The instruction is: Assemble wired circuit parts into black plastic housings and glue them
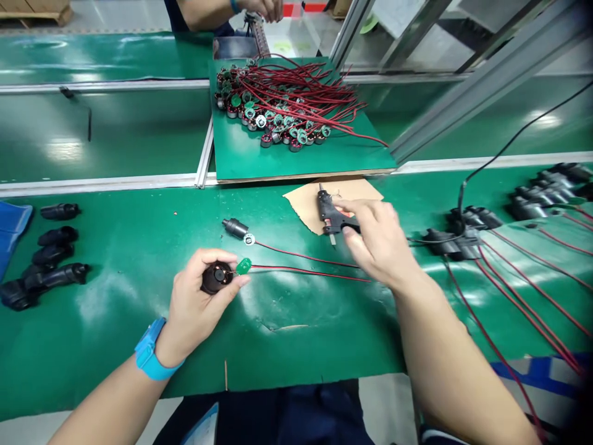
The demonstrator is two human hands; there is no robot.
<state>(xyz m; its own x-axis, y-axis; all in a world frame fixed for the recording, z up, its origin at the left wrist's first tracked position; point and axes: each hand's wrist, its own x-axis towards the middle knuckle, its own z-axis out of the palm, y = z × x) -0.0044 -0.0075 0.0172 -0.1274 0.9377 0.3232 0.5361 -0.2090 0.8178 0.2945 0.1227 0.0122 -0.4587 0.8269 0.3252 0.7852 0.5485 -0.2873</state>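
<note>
My left hand (pixel 204 303) is closed around a round black housing (pixel 215 278), its open end facing up. A small green circuit board (pixel 243 266) sits at its edge by my fingertips, with red and black wires running right across the mat. My right hand (pixel 382 241) has its thumb and fingers about the handle of a black glue gun (pixel 327 213), which lies over a piece of brown cardboard (pixel 303 204). Between the hands and the raised board, another black housing (pixel 235 228) lies beside a small round white-ringed board (pixel 249 239) with its own red wire.
Many small motors with red wires (pixel 287 105) are heaped on a raised green board (pixel 306 165). Black housings (pixel 58 247) lie at left, and wired ones (pixel 456 238) at right. A metal post (pixel 463 93) slants at upper right. Across the bench is another person's arm (pixel 208 12).
</note>
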